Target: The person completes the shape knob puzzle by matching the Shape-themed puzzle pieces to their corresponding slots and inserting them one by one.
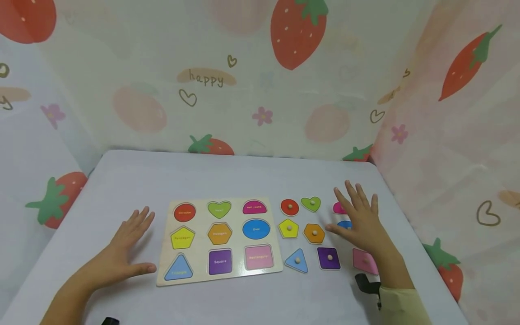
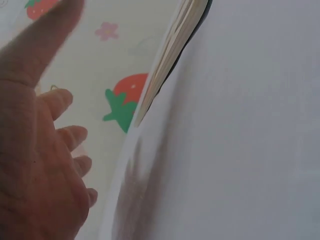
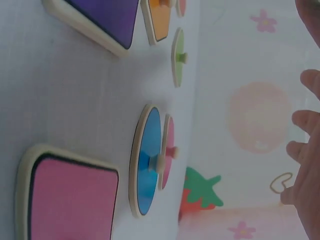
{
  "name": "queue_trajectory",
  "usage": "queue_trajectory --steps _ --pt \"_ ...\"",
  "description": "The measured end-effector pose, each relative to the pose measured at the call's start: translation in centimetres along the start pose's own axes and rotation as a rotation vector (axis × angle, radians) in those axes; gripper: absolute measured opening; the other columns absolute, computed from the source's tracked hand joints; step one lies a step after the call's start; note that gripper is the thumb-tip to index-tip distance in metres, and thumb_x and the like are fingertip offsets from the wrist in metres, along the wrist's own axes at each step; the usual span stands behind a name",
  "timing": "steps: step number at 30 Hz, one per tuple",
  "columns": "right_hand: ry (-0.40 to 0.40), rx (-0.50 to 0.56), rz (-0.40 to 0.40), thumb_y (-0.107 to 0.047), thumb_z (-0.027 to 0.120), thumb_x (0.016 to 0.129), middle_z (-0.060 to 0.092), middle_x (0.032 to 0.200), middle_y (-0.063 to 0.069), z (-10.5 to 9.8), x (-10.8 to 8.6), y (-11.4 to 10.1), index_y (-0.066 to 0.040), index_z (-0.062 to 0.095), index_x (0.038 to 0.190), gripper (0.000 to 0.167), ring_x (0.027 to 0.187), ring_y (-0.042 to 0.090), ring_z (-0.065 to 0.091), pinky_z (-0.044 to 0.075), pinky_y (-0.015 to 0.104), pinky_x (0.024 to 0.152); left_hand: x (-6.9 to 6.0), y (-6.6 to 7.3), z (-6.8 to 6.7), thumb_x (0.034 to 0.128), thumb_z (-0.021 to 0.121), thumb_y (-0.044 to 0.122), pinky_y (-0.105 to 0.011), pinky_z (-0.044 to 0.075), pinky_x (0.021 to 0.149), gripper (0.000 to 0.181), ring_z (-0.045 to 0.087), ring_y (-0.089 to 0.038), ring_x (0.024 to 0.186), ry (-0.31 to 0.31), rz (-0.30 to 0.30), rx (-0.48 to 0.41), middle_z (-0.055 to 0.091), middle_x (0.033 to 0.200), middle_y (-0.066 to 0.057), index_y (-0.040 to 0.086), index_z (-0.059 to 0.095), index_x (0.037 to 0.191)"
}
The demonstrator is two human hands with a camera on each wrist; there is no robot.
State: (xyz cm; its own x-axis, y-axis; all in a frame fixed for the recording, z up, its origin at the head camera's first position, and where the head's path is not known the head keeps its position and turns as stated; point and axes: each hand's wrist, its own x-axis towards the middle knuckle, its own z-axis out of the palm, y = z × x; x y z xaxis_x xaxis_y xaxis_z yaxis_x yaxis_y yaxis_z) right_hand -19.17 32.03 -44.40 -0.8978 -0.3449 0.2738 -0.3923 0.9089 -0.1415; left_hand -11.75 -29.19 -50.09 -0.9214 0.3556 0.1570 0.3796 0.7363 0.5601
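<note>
Fingers spread and loose on both hands, holding nothing. Left hand (image 1: 115,256) beside the left edge of the wooden shape puzzle board (image 1: 201,266), thumb (image 1: 141,269) near it but apart. Right hand (image 1: 365,228) hovers out by the blue oval (image 3: 146,182) and magenta half-round (image 1: 338,208), partly hiding both in the head view.

Step, as I judge it: a pause, nothing taken up. Board lies flat on the white tabletop (image 1: 142,176), its printed shapes labelled and without pegs. To its right, pegged pieces: red circle (image 1: 286,209) and green heart (image 1: 308,204) at the back; yellow pentagon (image 1: 286,231), orange hexagon (image 1: 311,235) mid-row; blue triangle (image 1: 299,266), purple square (image 1: 325,262), pink rectangle (image 1: 360,258) nearest me. Any next lift would call for a fingertip pinch on one round peg (image 1: 330,257); the skewed triangle likely wants turning.

Materials: pieces look like painted wood, flat-faced, pale rims, thin dark outlines. Rectangle's corners rounded. Board pale, glossy near its lower right corner.
</note>
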Motion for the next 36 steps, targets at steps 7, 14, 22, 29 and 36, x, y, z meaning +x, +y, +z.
queue_trajectory --steps 7,14,22,29,36 --pt "-0.012 0.057 -0.007 -0.061 0.076 0.082 0.013 0.173 0.011 0.5 1.2 -0.6 -0.025 0.026 0.164 0.103 0.159 0.04 0.004 -0.009 0.071 0.121 0.1 -0.1 0.4 0.0738 0.085 0.057 -0.054 -0.009 0.127 0.123 -0.005 -0.037 0.159 -0.068 -0.076 -0.058 0.006 0.173 -0.011 0.024 0.011 0.166" --pt "-0.016 0.13 -0.008 -0.052 0.081 0.083 0.03 0.167 0.013 0.6 2.8 -1.7 -0.021 0.03 0.163 0.1 0.153 0.043 0.022 0.004 0.07 0.123 0.1 -0.3 0.8 0.07 0.087 0.06 -0.045 -0.011 0.128 0.128 -0.003 -0.034 0.16 -0.095 -0.073 -0.077 0.008 0.173 -0.008 0.022 0.012 0.166" --pt "-0.034 0.222 0.011 -0.046 0.081 0.086 0.041 0.16 0.012 1.2 4.2 -2.6 -0.025 0.033 0.162 0.092 0.148 0.038 0.032 0.024 0.067 0.12 -0.1 -0.5 1.2 0.0638 0.09 0.061 -0.039 -0.014 0.128 0.135 0.004 -0.04 0.158 -0.111 -0.017 -0.107 0.017 0.171 -0.017 0.016 0.015 0.166" --pt "-0.072 0.298 0.073 -0.04 0.081 0.088 0.048 0.154 0.014 1.9 5.4 -3.5 -0.022 0.042 0.157 0.081 0.144 0.039 0.038 0.031 0.07 0.115 -0.1 -0.7 1.7 0.0597 0.088 0.068 -0.033 -0.017 0.126 0.139 0.007 -0.04 0.158 -0.137 -0.012 -0.067 0.02 0.17 -0.015 0.015 0.015 0.166" --pt "-0.072 0.342 0.058 -0.03 0.081 0.09 0.062 0.139 0.009 3.2 6.7 -3.8 -0.017 0.054 0.149 0.066 0.137 0.033 0.045 0.03 0.063 0.117 0.0 0.1 1.9 0.0588 0.087 0.071 -0.031 -0.017 0.125 0.138 0.004 -0.038 0.159 -0.185 -0.059 -0.055 0.019 0.171 -0.011 0.016 0.018 0.165"
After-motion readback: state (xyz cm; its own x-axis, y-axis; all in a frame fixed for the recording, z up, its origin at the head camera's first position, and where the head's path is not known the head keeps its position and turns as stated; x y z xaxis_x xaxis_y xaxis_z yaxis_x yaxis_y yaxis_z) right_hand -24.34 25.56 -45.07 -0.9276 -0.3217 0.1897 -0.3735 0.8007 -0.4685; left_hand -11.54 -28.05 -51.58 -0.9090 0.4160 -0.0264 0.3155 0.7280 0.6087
